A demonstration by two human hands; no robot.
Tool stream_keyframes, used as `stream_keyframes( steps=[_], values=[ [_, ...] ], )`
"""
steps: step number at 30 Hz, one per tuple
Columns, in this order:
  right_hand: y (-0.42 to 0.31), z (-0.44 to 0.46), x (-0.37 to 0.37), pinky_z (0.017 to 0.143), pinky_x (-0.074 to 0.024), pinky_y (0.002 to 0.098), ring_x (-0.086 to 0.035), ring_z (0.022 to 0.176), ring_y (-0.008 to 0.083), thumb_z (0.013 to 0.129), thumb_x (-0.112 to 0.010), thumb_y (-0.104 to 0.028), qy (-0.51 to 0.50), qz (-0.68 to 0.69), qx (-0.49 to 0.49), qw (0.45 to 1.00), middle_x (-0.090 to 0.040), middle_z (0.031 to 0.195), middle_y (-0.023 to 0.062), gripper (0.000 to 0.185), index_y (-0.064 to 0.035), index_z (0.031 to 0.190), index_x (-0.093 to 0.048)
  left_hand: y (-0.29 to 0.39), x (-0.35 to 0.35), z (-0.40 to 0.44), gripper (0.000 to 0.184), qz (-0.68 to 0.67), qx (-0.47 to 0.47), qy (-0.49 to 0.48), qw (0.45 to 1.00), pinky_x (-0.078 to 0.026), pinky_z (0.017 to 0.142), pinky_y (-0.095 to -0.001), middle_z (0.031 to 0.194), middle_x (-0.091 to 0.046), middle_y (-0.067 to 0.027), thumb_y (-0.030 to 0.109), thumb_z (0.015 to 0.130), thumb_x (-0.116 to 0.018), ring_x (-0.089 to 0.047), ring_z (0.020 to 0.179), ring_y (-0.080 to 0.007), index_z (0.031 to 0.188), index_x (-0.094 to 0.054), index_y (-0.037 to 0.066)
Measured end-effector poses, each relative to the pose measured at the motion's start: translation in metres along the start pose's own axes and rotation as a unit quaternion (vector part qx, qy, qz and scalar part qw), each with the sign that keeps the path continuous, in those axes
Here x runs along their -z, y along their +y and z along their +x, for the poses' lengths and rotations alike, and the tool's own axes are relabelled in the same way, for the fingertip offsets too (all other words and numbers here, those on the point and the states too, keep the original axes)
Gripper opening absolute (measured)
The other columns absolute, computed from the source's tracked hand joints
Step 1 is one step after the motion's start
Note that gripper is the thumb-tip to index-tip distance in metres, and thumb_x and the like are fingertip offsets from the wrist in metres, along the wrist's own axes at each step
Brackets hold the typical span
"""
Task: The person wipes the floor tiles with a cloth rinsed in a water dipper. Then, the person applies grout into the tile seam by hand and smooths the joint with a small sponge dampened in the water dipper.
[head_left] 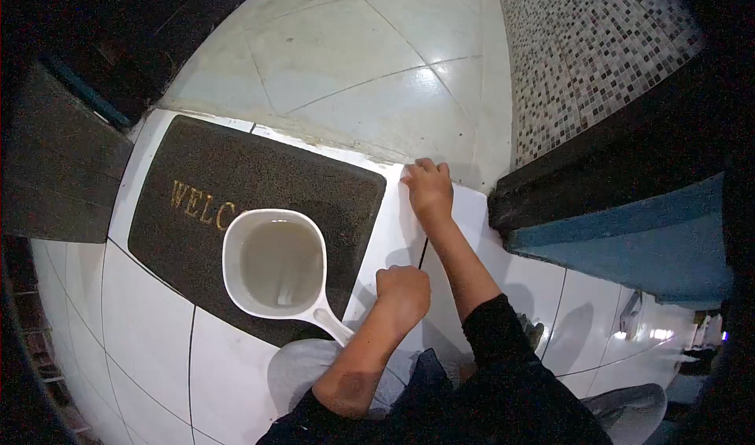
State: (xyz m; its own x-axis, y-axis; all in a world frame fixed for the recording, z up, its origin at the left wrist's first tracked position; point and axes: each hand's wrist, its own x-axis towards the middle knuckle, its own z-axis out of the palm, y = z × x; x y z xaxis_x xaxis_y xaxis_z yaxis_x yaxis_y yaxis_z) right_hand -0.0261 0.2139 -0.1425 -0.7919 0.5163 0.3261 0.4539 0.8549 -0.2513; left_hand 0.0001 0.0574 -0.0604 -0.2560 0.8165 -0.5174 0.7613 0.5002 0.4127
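My left hand [403, 292] is closed in a fist above the white tiles, right of the mat; whatever it holds, if anything, is hidden. My right hand [430, 189] reaches farther forward to the tile edge beside the mat's upper right corner. Its fingers are bent down there, and anything under them is out of sight. A white dipper [234, 276] of cloudy water stands over the dark doormat [314, 178]. The handle of this dipper runs toward my left forearm, which hides its end. Part of the mat's gold "WELCOME" lettering is covered by the dipper.
Beyond the white tile step [149, 280] lies a greyish, damp-looking tiled floor [354, 52]. A small-mosaic wall [574, 52] rises at the right, above a dark frame and a blue panel [629, 233]. My grey-clad knee [303, 370] is near the dipper handle.
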Motion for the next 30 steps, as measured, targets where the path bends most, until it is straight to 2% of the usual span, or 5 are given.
stream_keyframes(
  steps=[6, 11, 25, 27, 30],
  values=[
    [0.001, -0.049, 0.012, 0.072, -0.0459, 0.0384, -0.052, 0.084, 0.0306, 0.071, -0.065, -0.019, -0.049, 0.0, -0.002, 0.999, -0.059, 0.103, 0.0071, 0.021, -0.0124, 0.092, -0.064, -0.001, 0.001, 0.004, 0.032, -0.023, 0.011, 0.003, 1.0, -0.048, 0.071, -0.0444, 0.085, -0.064, -0.0164, 0.033, 0.081, -0.054, -0.063, 0.08, -0.0315, 0.083, -0.067, 0.004],
    [0.006, -0.028, 0.006, 0.073, -0.0455, 0.0361, -0.051, 0.083, 0.029, 0.073, -0.064, -0.014, 0.027, -0.023, 0.009, 0.999, -0.06, 0.099, 0.0073, 0.022, -0.011, 0.095, -0.065, 0.001, 0.001, 0.002, 0.032, -0.01, 0.014, -0.026, 0.999, -0.049, 0.071, -0.0423, 0.087, -0.064, -0.0162, 0.034, 0.081, -0.054, -0.063, 0.083, -0.0313, 0.085, -0.067, 0.004],
    [0.01, -0.025, 0.01, 0.069, -0.0451, 0.0393, -0.051, 0.086, 0.0288, 0.072, -0.064, -0.021, 0.038, -0.032, -0.017, 0.999, -0.058, 0.094, 0.0074, 0.017, -0.01, 0.085, -0.063, -0.001, 0.001, 0.0, 0.035, -0.001, 0.001, -0.009, 1.0, -0.048, 0.073, -0.0432, 0.088, -0.064, -0.0159, 0.036, 0.082, -0.053, -0.062, 0.084, -0.0322, 0.087, -0.066, 0.004],
    [0.007, -0.02, 0.01, 0.071, -0.0465, 0.0366, -0.054, 0.082, 0.0287, 0.069, -0.067, -0.012, 0.053, -0.023, -0.032, 0.998, -0.061, 0.095, 0.0069, 0.02, -0.0105, 0.088, -0.064, -0.002, 0.004, -0.001, 0.035, -0.01, 0.009, -0.028, 1.0, -0.048, 0.074, -0.0434, 0.089, -0.064, -0.0159, 0.035, 0.082, -0.052, -0.062, 0.085, -0.0319, 0.087, -0.066, 0.004],
    [-0.004, -0.062, 0.022, 0.068, -0.0461, 0.0369, -0.053, 0.081, 0.0287, 0.069, -0.067, -0.017, 0.018, -0.033, -0.028, 0.999, -0.06, 0.097, 0.0064, 0.02, -0.0112, 0.089, -0.064, -0.002, 0.007, -0.002, 0.035, -0.018, 0.003, -0.018, 1.0, -0.048, 0.073, -0.0435, 0.088, -0.065, -0.0154, 0.035, 0.083, -0.052, -0.062, 0.084, -0.0318, 0.087, -0.066, 0.004]
  ],
)
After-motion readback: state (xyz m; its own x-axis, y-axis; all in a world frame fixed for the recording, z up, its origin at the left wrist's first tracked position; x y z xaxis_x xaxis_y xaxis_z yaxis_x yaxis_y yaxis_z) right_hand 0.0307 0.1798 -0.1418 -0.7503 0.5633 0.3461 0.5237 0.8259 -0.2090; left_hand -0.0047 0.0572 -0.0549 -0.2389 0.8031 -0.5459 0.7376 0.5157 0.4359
